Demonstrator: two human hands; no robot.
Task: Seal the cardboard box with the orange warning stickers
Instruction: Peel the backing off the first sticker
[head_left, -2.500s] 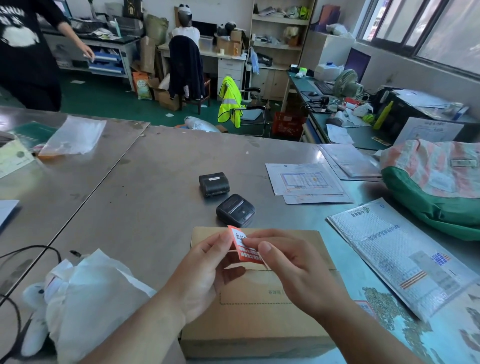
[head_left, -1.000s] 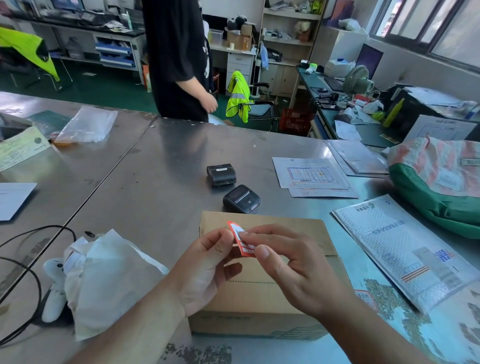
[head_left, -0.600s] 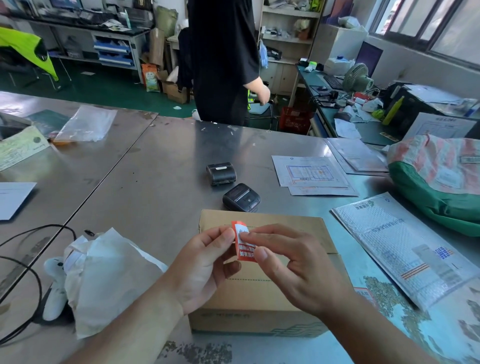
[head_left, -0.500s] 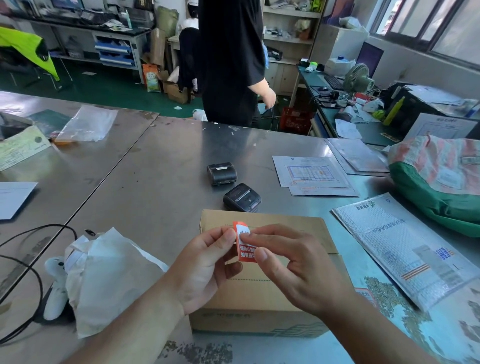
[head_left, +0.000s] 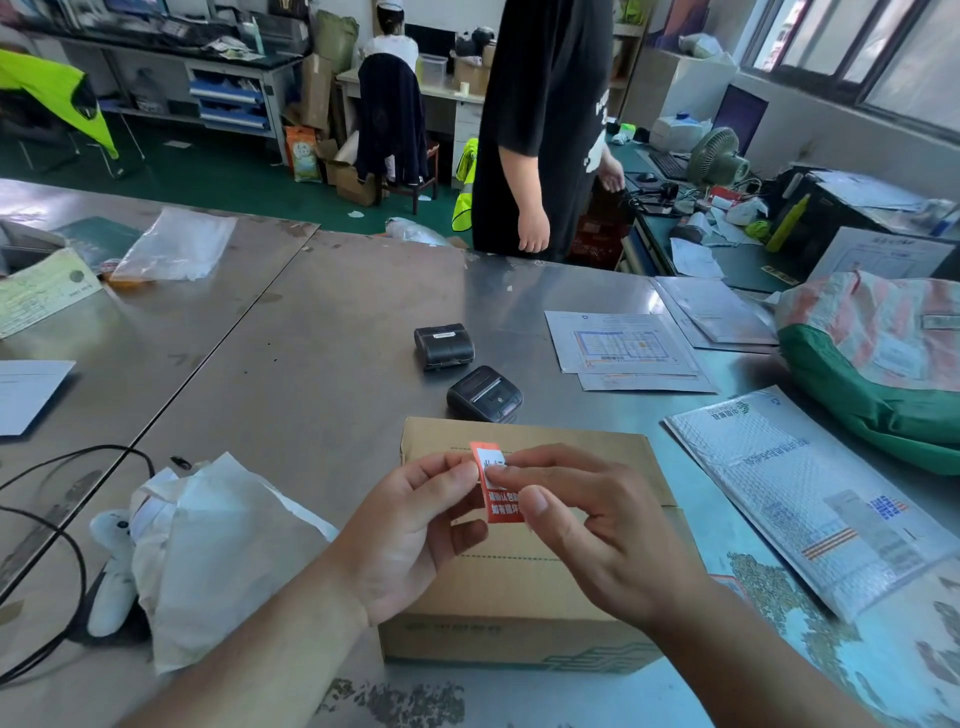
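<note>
Tilted a second ago, the orange warning sticker (head_left: 496, 488) now stands upright over the cardboard box (head_left: 519, 597); the left hand (head_left: 410, 535) pinches its left edge in a thumb-and-finger grip; the right hand (head_left: 597, 535) pinches its right edge likewise. That box lies flat on the steel surface (head_left: 311, 364); just beyond it sits a black printer (head_left: 485, 395); farther back, a person in black (head_left: 540, 104) has stepped rightward.
</note>
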